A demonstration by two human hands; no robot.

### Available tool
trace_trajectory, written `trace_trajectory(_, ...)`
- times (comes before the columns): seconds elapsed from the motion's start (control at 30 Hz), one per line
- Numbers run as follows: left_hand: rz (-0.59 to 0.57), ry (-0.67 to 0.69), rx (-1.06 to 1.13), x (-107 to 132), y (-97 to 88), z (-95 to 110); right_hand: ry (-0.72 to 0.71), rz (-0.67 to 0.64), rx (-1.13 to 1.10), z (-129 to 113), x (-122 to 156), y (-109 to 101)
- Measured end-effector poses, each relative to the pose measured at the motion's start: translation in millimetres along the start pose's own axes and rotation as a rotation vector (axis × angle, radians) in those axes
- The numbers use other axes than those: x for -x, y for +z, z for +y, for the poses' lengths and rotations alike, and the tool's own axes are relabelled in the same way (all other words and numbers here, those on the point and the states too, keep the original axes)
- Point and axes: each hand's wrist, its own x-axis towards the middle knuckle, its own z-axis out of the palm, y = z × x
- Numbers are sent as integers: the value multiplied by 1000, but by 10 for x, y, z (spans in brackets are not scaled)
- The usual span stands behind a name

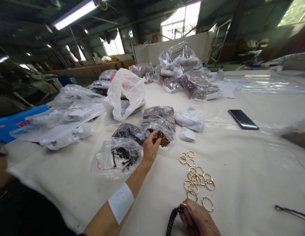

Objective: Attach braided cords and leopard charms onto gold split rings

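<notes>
My left hand (pixel 151 147) reaches forward to the mouth of a clear plastic bag, its fingers pinched on leopard-print fabric (pixel 164 140) there. Low in the view, my right hand (pixel 198 218) is closed on the end of a black braided cord (pixel 171 223); a bit of gold metal shows at the fingertips. Just beyond that hand lie several gold rings (pixel 195 178), some overlapping, with one ring (pixel 207 203) apart from the others. Left of my left forearm rests an open clear bag (pixel 100 165) with black knotted cords (pixel 124 155) in it.
A white plastic bag (pixel 125 98) stands open behind the leopard-print bag. Wrapped packages (pixel 182 65) are heaped at the back, and crumpled plastic (pixel 71 101) lies at left. A phone (pixel 243 119) and a dark cord tool-like piece (pixel 290 210) lie at right on the pale tabletop (pixel 241 170).
</notes>
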Motion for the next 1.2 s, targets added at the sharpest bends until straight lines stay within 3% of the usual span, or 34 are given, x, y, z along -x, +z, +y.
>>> trace_trajectory(0.13, -144, -42, 164, 406, -170, 245, -74, -61, 96, -50, -1, -33)
trace_trajectory(0.3, -415, -367, 542, 1030, -378, 512, -159, 4, 174, -128, 9, -42)
trace_trajectory(0.37, -498, -490, 566, 1177, -456, 552, -158, 60, 210, -142, 6, -31)
trace_trajectory(0.47, -575, -552, 511, 1291, -540, 565, -175, 102, 319, -130, -9, -11)
trace_trajectory(0.73, -618, -563, 553, 1411, -527, 536, -288, 65, 623, -84, -4, 16)
trace_trajectory(0.97, -558, -591, 534, 1463, -432, 493, -274, 56, 719, -128, 1, 56)
trace_trajectory(1.07, -532, -543, 437, 1467, -402, 492, -275, 61, 746, -130, 0, 55)
trace_trajectory(1.2, -541, -379, 226, 1460, -391, 513, -309, 77, 787, -104, -11, 37)
